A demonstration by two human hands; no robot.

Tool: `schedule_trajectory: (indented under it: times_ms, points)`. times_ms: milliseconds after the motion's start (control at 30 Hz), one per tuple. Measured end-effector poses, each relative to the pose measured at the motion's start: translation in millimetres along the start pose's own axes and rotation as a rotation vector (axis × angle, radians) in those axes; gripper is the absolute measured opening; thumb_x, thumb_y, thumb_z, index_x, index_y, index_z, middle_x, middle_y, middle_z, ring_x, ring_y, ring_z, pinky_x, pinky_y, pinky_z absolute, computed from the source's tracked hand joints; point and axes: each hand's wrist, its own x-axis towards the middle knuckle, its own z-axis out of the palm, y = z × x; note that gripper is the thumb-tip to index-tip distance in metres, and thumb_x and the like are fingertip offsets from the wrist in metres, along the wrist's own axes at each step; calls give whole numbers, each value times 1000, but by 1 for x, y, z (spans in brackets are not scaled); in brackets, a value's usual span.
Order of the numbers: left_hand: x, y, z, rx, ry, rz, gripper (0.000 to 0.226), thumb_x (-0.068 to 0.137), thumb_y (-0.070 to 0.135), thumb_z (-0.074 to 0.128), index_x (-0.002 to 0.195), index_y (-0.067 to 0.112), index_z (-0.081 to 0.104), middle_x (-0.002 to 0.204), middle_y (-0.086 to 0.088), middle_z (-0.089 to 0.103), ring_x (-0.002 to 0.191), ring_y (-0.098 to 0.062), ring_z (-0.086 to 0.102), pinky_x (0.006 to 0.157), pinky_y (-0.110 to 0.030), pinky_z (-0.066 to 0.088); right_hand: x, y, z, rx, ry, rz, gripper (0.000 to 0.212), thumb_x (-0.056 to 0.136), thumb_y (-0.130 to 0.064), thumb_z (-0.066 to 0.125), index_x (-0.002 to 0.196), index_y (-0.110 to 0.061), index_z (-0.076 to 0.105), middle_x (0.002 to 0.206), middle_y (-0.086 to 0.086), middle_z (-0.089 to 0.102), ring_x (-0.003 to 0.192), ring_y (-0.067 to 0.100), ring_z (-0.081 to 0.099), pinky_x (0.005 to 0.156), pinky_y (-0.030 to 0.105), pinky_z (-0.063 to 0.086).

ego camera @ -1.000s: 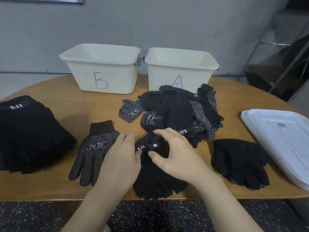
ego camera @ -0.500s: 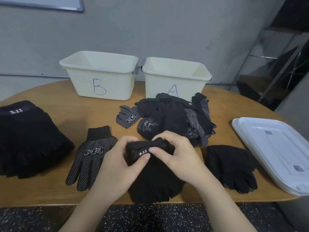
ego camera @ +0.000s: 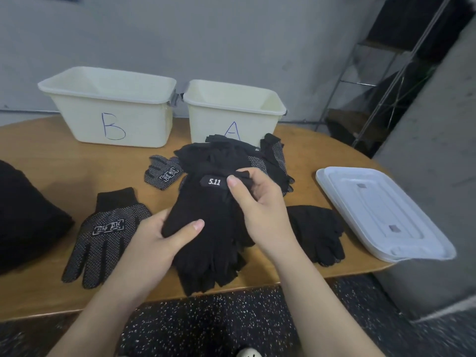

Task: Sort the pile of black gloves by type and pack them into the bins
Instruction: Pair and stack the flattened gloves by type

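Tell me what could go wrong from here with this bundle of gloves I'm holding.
1. The black fleece 5.11 glove bundle is gripped by both the left hand and right hand over the table edge; loose gloves might slip to the floor.
2. The cream plastic bins B and A look alike; a misdrop seems easy.

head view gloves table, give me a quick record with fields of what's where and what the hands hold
held: black knit 5.11 glove bundle, in left hand and right hand
unsorted: black glove pile before cream plastic bin A
bin B: cream plastic, no gloves visible inside
flat on round wooden table: black dotted glove
right side: white plastic lids
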Motion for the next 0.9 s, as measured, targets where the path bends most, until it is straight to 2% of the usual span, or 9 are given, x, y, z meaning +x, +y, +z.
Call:
schedule_trajectory:
  times_ms: [100, 200, 300, 400, 567, 633, 767, 833, 900]
  points:
    - [1, -3, 1, -116, -22, -27, 31, 84, 19, 73, 115, 15, 73, 109, -2, 79, 100, -23, 76, 79, -42, 62, -1, -6, 0, 73, 99, 53, 19, 102, -26, 63, 111, -10, 68, 108, 11, 75, 104, 28, 71, 96, 56, 55]
    - [1, -1, 2, -313, 8, -12, 34, 86, 10, 68, 120, 8, 70, 113, -5, 78, 104, -22, 75, 79, -30, 63, -8, -12, -3, 215, 128, 148, 24, 98, -21, 70, 112, -1, 64, 108, 25, 72, 104, 39, 71, 97, 58, 56]
    - [1, 4, -1, -444, 68, -10, 33, 92, 6, 63, 124, 7, 68, 115, -5, 77, 106, -20, 74, 84, -27, 61, -19, -15, -10, 286, 40, 241, 29, 92, -9, 75, 117, -4, 61, 112, 22, 73, 100, 29, 73, 92, 48, 56]
    - [1, 3, -4, -488, 108, -28, 33, 95, 9, 63, 127, 6, 67, 116, -10, 77, 106, -26, 74, 80, -31, 63, -31, -12, -14, 269, -79, 322, 42, 89, -2, 76, 128, -11, 62, 116, 14, 75, 109, 30, 72, 98, 47, 57]
    - [-5, 0, 0, -415, 130, 8, 28, 98, 11, 63, 125, 8, 67, 115, -10, 77, 107, -25, 74, 95, -43, 59, -54, -11, -15, 185, -165, 383, 26, 93, -2, 70, 119, -5, 72, 116, 13, 76, 112, 33, 71, 100, 41, 56]
    - [-8, -1, 1, -369, 118, 33, 23, 98, 11, 63, 120, 10, 68, 113, -9, 77, 105, -25, 75, 97, -44, 56, -62, -13, -19, 180, -154, 401, 24, 95, -8, 69, 119, -7, 72, 117, 11, 76, 114, 34, 70, 101, 44, 55]
    - [-13, -3, -2, -161, 80, 97, 14, 97, 15, 66, 109, 20, 71, 108, -1, 79, 102, -21, 75, 96, -49, 56, -77, -17, -24, 145, -159, 389, 22, 102, -15, 62, 122, -14, 72, 121, 3, 75, 117, 23, 70, 106, 44, 52]
    - [-16, -1, -4, -72, 74, 131, 10, 97, 16, 68, 103, 22, 72, 104, 1, 79, 98, -20, 76, 92, -52, 58, -83, -18, -25, 65, -153, 350, 23, 104, -14, 59, 124, -16, 70, 122, -2, 75, 118, 18, 69, 102, 37, 55]
    - [-20, 2, -9, -41, 84, 151, 8, 95, 17, 69, 101, 22, 72, 101, 1, 80, 95, -19, 76, 89, -53, 59, -86, -20, -24, 50, -148, 337, 23, 104, -13, 59, 124, -17, 69, 121, -1, 75, 113, 19, 71, 89, 32, 60]
